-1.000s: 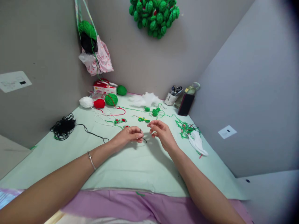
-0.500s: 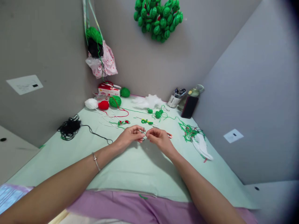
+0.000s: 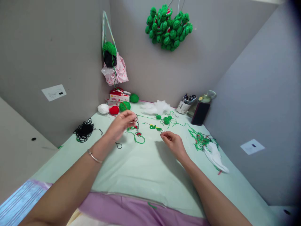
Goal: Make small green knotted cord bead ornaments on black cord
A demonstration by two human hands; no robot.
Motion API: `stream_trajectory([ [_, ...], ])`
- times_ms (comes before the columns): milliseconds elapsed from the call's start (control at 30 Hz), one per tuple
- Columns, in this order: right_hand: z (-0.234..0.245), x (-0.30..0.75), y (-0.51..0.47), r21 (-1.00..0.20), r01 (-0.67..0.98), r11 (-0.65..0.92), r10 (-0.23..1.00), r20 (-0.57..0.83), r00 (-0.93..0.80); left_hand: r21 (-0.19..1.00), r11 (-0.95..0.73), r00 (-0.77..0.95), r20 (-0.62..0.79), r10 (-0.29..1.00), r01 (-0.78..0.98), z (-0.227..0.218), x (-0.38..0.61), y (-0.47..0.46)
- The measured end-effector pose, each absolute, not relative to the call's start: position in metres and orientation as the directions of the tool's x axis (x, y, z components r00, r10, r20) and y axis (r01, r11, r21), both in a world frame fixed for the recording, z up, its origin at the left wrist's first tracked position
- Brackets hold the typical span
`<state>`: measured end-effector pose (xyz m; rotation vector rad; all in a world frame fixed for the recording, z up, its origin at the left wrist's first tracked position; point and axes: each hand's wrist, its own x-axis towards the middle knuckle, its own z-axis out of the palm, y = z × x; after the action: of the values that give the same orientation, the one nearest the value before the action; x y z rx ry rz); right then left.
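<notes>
Purple cloth point(image 3: 131, 208) lies along the near edge of the pale green counter point(image 3: 138, 166), a green scrap point(image 3: 152, 205) on it. The right hand point(image 3: 174, 144) has its fingers drawn narrow at the silver end of a yellow-gripped hook point(image 3: 154, 126); whether they grip it, I cannot tell. A green crochet piece point(image 3: 151, 127) lies against the hook on the counter. The left hand point(image 3: 121, 125) pinches a dark strand point(image 3: 138, 123) above red-and-green pieces point(image 3: 139, 134). Beyond are white fluff point(image 3: 158, 107), a pen cup point(image 3: 183, 107) and a dark phone point(image 3: 200, 113), with a green bunch point(image 3: 168, 29) hanging by the wall
</notes>
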<state>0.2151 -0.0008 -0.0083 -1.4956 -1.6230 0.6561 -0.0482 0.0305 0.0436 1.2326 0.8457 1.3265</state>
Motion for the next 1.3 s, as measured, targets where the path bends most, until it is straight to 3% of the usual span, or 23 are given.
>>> stream_trajectory([
  [133, -0.005, 0.212, -0.005, -0.784, 0.594, 0.181, 0.975, 0.224, -0.002, 0.930, -0.340, -0.170, 0.316, 0.934, -0.141, 0.056, -0.109, 0.058],
  [233, -0.004, 0.210, -0.007, -0.736, 0.648, 0.197, 0.972, 0.234, -0.029, 0.862, -0.321, -0.295, 0.449, 0.843, 0.393, 0.052, -0.149, 0.071],
  [333, -0.007, 0.210, -0.007, -0.721, 0.659, 0.215, 0.971, 0.232, -0.062, 0.743, -0.230, -0.360, 0.540, 0.760, 0.629, 0.048, -0.158, 0.070],
  [400, -0.009, 0.210, -0.006, -0.723, 0.650, 0.232, 0.968, 0.235, -0.085, 0.729, -0.288, -0.342, 0.583, 0.737, 0.621, 0.047, -0.142, 0.063],
  [467, -0.010, 0.209, -0.006, -0.731, 0.636, 0.249, 0.966, 0.233, -0.111, 0.752, -0.421, -0.198, 0.577, 0.792, 0.508, 0.045, -0.110, 0.052],
  [567, -0.011, 0.207, -0.007, -0.754, 0.594, 0.279, 0.960, 0.239, -0.147, 0.811, -0.459, 0.127, 0.445, 0.886, 0.363, 0.034, -0.054, 0.033],
  [733, -0.010, 0.201, -0.011, -0.766, 0.551, 0.331, 0.944, 0.271, -0.190, 0.709, -0.583, 0.529, 0.342, 0.777, 0.397, 0.000, 0.001, 0.012],
  [867, -0.007, 0.197, -0.014, -0.811, 0.489, 0.321, 0.947, 0.264, -0.183, 0.703, -0.589, 0.576, 0.307, 0.757, 0.399, -0.015, 0.005, 0.008],
  [1100, -0.003, 0.196, -0.015, -0.951, 0.238, 0.198, 0.973, 0.163, -0.162, 0.868, -0.429, 0.590, 0.214, 0.779, 0.252, -0.015, 0.004, 0.006],
  [1300, 0.001, 0.199, -0.017, -0.995, -0.026, 0.095, 0.988, 0.097, -0.116, 0.842, -0.445, 0.578, 0.208, 0.789, 0.305, -0.018, 0.005, 0.006],
])
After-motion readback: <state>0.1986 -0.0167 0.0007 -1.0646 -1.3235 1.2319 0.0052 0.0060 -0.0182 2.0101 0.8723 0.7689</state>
